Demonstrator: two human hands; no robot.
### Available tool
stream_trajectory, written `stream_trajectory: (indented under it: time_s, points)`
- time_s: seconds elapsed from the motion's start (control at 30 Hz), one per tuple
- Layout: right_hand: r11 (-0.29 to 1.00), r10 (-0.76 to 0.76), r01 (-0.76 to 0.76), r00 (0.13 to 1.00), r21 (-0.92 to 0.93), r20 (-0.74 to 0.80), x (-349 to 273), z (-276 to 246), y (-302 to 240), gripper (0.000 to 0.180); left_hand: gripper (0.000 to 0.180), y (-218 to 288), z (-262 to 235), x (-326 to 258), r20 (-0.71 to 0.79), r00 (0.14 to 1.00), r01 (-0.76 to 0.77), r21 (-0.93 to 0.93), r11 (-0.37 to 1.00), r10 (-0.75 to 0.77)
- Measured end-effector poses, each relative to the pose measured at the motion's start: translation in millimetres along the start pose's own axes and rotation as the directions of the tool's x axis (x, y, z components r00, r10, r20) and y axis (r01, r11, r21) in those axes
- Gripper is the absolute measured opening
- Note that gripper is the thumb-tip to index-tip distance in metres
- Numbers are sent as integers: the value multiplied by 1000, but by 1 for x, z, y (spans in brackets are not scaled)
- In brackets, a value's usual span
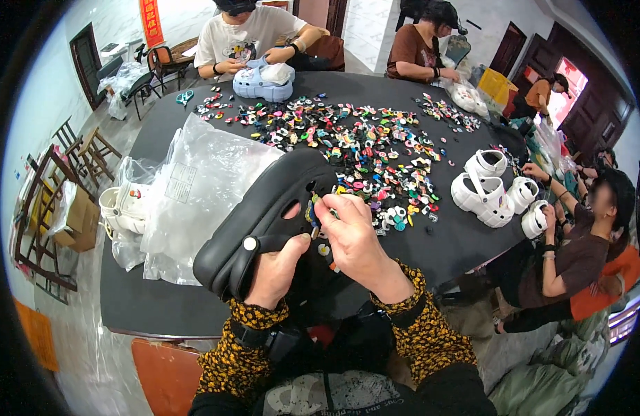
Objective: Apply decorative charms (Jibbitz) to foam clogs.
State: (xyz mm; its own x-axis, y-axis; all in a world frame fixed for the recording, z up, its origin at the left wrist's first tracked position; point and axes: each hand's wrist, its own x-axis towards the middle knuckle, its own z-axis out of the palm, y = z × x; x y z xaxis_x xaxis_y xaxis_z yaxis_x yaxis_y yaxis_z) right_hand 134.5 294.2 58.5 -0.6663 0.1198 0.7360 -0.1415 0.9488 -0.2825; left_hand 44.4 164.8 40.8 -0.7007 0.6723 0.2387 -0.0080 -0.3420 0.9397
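Left: a plastic bag (195,208) lies beside the black clog (261,201), gripped above the table (136,295) by the left hand (275,272), thumb at the strap. Centre: the right hand's (352,239) fingers pinch a small charm (311,213) against the upper; fitting seems underway, calling for alignment, then a firm push. Loose charms (375,135) bound the far side. Right: bare table opens toward white clogs (483,197) near the edge.
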Motion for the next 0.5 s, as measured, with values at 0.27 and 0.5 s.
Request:
stream_trajectory:
  time_s: [0.27,0.5]
  points:
    - [991,21,-27,999,131,46,-3,0,10,36,51,5,1,0,-9,999,-47,71,996,48]
    - [990,-11,8,1000,144,21,-6,4,16,35,52,1,-1,-1,-47,999,-4,41,999,6]
